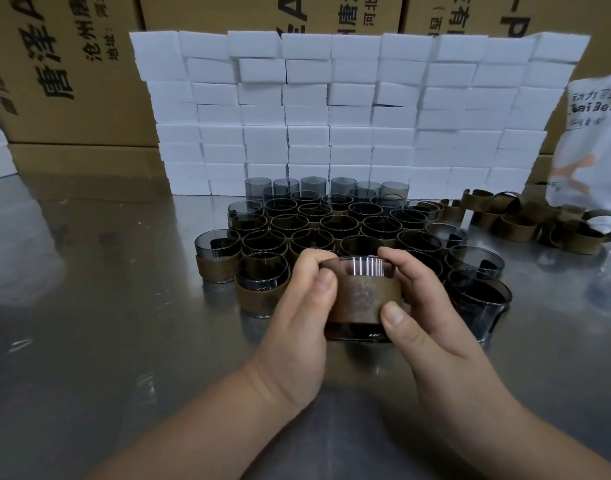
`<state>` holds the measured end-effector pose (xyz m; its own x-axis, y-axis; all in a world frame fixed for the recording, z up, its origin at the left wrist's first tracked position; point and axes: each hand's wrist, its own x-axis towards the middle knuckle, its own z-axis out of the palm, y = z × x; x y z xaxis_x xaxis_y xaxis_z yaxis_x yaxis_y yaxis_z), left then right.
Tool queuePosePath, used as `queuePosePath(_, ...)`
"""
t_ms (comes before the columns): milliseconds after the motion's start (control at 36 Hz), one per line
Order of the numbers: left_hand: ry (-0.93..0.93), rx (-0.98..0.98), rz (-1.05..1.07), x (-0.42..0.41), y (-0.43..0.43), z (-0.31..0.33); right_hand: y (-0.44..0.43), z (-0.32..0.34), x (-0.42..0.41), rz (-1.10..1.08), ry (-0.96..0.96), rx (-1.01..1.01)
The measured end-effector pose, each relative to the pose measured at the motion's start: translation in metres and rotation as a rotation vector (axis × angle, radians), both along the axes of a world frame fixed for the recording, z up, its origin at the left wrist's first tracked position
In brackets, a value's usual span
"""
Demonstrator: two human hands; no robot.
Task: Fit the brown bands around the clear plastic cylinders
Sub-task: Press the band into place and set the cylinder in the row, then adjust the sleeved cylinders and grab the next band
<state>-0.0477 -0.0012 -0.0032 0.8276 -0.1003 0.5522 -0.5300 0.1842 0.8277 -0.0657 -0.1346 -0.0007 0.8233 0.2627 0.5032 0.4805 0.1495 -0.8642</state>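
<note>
We are holding one clear plastic cylinder [362, 267] in both hands over the steel table [89, 306], right in front of the crowd of other cylinders; we cannot tell whether its base is touching the table. Our left hand [297, 306] is curling round its left side, fingers over the rim and thumb pressing on the brown band [363, 299]. Our right hand [425, 317] is gripping the right side, thumb lying on the band's lower edge and fingers wrapping behind. The band is sitting around the middle of the cylinder, with clear wall showing above it and a dark strip below. Behind our hands, the banded cylinders [332, 220] are standing upright, packed against one another in rows; a few at the very back are showing no band that we can make out. To the right, well apart from our hands, loose bands [526, 220] are lying in a tangled heap on the table. A wall of white blocks [332, 116] is rising behind the cylinders, cardboard cartons [72, 81] with printed characters are standing behind that, and a white plastic bag [595, 140] is sitting at the far right.
</note>
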Motion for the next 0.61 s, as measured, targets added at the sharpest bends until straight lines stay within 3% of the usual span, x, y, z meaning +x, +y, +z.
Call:
queuePosePath(111, -0.071, 0.009, 0.064, -0.0021, 0.0016, -0.0028, 0.0007, 0.0020, -0.0016, -0.022, -0.019, -0.035)
queuePosePath(306, -0.383, 0.289, 0.424, -0.0001, 0.0051, 0.0001, -0.0007, 0.0042, -0.0016, -0.242, -0.097, -0.279)
queuePosePath(611, -0.459, 0.412, 0.424, -0.0005, 0.0059, -0.0029, -0.0001, 0.0032, 0.0006, -0.302, -0.236, -0.295)
